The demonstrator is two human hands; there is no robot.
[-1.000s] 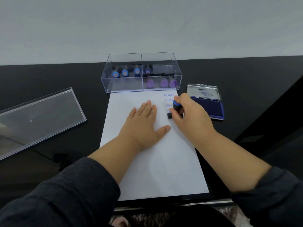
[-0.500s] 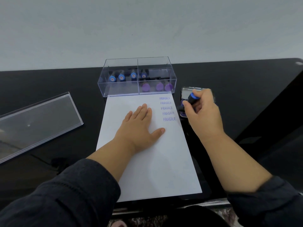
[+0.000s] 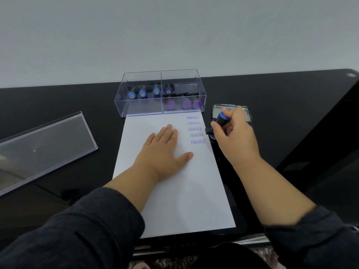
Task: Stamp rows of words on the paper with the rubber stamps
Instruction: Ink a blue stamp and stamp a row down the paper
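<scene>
So there are five "FRAGILE" prints [image 3: 195,129] stacked down the top right corner of the paper [image 3: 174,191], and that's it so far. The rest of the sheet is blank, so I'd say it's barely started. The left hand [image 3: 163,152] lies flat on the paper, fingers straight, pinning it to the black surface [image 3: 291,113]. The right hand [image 3: 236,136] has its grip curled tight round the blue-capped rubber stamp [image 3: 221,119], over the ink pad [image 3: 248,113] just beside the sheet, looks like re-inking. More stamps sit in the clear box [image 3: 161,94].
</scene>
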